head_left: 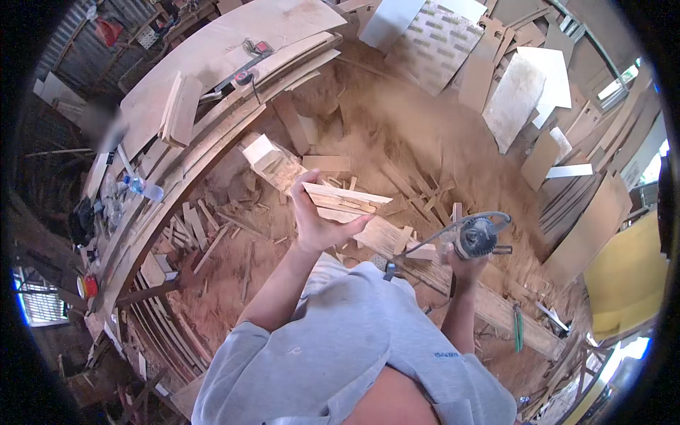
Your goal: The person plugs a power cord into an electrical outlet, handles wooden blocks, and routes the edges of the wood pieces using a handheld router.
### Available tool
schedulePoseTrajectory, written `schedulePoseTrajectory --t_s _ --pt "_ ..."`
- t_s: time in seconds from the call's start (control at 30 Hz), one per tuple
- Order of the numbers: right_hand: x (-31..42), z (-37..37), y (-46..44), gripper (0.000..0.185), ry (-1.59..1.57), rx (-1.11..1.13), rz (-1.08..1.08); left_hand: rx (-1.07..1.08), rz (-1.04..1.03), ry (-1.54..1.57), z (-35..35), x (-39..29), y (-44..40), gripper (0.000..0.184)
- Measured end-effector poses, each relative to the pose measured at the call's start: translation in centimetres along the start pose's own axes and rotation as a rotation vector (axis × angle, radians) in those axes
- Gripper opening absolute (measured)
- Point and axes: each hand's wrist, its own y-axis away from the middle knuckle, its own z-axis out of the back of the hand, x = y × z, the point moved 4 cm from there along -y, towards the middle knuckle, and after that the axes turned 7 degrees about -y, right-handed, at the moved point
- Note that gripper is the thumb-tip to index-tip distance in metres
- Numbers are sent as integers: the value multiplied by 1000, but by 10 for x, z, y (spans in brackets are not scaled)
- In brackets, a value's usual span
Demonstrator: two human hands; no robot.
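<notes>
My left hand (316, 221) is closed around a short piece of pale wood (347, 198), thumb along its near side and fingers at its far left end. In my right hand (467, 263) is a corded power tool (477, 237) with a dark, round, vented end; its working end is hidden. The tool's cord (443, 230) loops to the left. Below both hands runs a long wooden plank (496, 304), slanting from upper left to lower right. A small wood block (262, 151) sits at the plank's far left end, and another offcut (423, 253) lies near the tool.
A curved workbench (234, 35) on the left carries boards, a plastic bottle (144, 188) and a red-and-black tape measure (244, 77). Sawdust and scattered wood strips (425, 198) cover the floor. Panels (513, 99) lean at upper right; a yellow sheet (623, 276) stands at right.
</notes>
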Motion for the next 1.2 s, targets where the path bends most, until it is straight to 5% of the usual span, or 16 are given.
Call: schedulePoseTrajectory --t_s 0.3,0.5,0.6,0.73,0.83,0.93,1.03,1.2 --pt "20 -21 22 48 69 -41 -101 51 -79 149 43 20 -41 128" --pt "59 -39 27 53 166 -104 -147 184 80 361 57 45 -72 131" --pt "89 -47 22 50 406 -95 -34 328 360 597 56 51 -91 130" --pt "101 -53 33 54 423 -49 -102 490 569 962 54 61 -104 120" --pt "101 -59 45 54 224 -173 -256 578 526 941 54 75 -116 105" --pt "103 -62 53 53 293 -127 -170 657 635 941 49 98 -117 102" --pt "103 -70 62 53 239 -221 -268 667 874 1099 48 105 -123 78" --pt "112 -85 59 52 262 -244 -238 659 855 950 51 115 -133 46"
